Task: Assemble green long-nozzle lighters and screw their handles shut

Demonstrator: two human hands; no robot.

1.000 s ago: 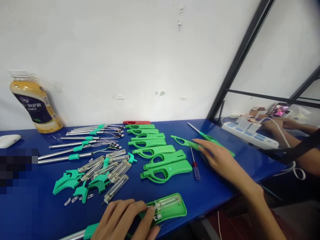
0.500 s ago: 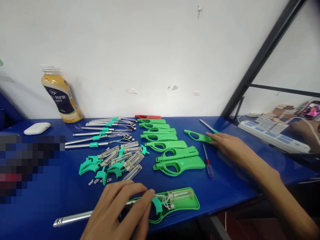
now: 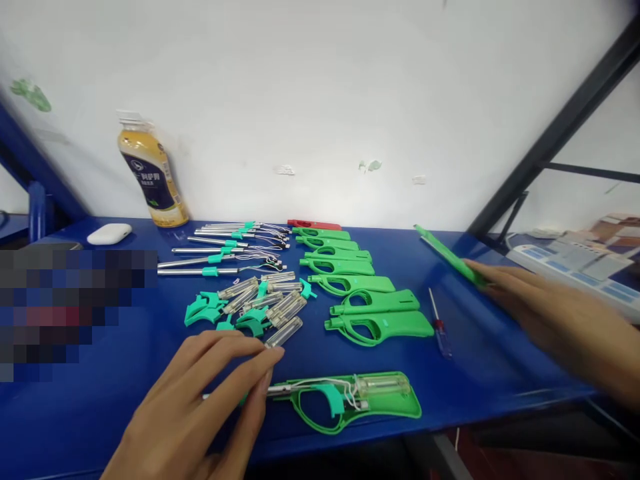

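In front of me lies an open green lighter shell half [image 3: 395, 403], holding a clear fuel tank [image 3: 383, 385], white wires and a teal trigger [image 3: 331, 398]. My left hand [image 3: 210, 400] pinches the lighter's metal tube [image 3: 279, 390] at the shell's left end; the fingers hide most of it. At the right, my right hand [image 3: 540, 307], blurred by motion, grips another green shell half [image 3: 450, 257] by its wide end, tilted up off the table. A thin metal tube [image 3: 431, 243] shows beneath that shell. Between the hands lies a screwdriver [image 3: 441, 333] with a clear purplish handle.
Several green lighter shells [image 3: 383, 325] and a red one [image 3: 315, 225] lie in a column mid-table. Left of them are metal tubes with wires [image 3: 195, 271], clear tanks [image 3: 285, 331] and teal triggers [image 3: 204, 308]. A bottle [image 3: 153, 177], white case [image 3: 110, 233] and power strip [image 3: 555, 263] stand behind.
My right hand has lifted the green shell half off the table and tilted it. My left hand has shifted left along the tube, uncovering more of the trigger area. The view has turned slightly left.
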